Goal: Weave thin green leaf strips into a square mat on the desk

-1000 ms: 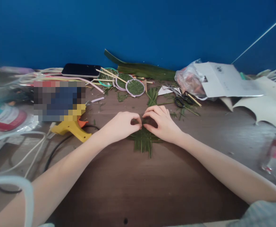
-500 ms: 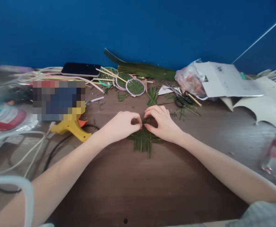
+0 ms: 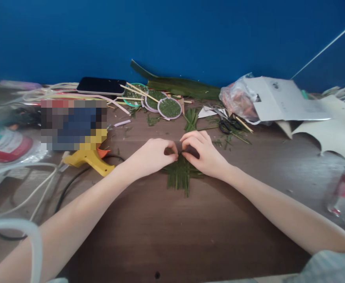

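A woven piece of green leaf strips lies on the brown table, its loose ends fanning toward me and out to both sides. Over its far part, my left hand is closed in a pinch, thumb against fingers. Facing it from the other side, my right hand pinches too, its fingertips almost meeting the left ones. A thin dark strip of leaf shows between the two pinches. Much of the weave's far edge is hidden by my fingers. Behind them lies a small bundle of cut leaf strips.
Scissors, round frames filled with green bits, a phone and a long leaf lie toward the blue wall. At left sits a yellow glue gun with cables. Right are a white box and cut white sheet.
My right hand has shifted very slightly right, widening the small gap between the fingertips. My left hand and the weave look the same.
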Available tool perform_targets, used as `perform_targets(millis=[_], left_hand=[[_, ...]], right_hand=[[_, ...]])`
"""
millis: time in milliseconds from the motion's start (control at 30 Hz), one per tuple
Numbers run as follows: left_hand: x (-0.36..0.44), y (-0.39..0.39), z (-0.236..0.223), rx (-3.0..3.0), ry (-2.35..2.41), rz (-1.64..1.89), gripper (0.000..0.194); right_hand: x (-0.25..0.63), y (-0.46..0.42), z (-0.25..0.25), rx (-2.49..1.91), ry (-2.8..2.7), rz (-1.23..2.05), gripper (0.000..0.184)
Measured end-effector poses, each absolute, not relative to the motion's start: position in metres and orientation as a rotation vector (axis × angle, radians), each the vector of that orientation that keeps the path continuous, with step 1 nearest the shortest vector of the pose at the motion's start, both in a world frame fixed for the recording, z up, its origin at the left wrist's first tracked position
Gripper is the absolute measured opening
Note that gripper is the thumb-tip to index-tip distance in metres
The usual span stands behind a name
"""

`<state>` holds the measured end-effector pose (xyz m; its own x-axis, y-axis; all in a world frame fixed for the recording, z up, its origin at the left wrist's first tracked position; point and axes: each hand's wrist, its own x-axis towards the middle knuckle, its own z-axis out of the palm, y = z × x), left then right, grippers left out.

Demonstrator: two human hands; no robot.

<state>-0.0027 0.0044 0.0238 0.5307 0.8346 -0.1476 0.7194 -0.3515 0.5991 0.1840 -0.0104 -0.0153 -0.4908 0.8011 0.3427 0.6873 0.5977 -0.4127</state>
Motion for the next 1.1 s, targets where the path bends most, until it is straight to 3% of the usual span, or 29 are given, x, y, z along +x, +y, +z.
perform_targets(millis=[700, 1100], left_hand=[[-0.0026, 0.0044, 0.023, 2.143, 1.263, 0.25, 0.016], [-0.0035, 0.0046, 0.0227, 2.148, 1.244, 0.25, 0.019]], right_hand=[[0.1858, -0.0099, -0.017, -1.0, -2.409, 0.062, 0.007], [0.1858, -0.0111, -0.0158, -1.001, -2.393, 0.156, 0.011]])
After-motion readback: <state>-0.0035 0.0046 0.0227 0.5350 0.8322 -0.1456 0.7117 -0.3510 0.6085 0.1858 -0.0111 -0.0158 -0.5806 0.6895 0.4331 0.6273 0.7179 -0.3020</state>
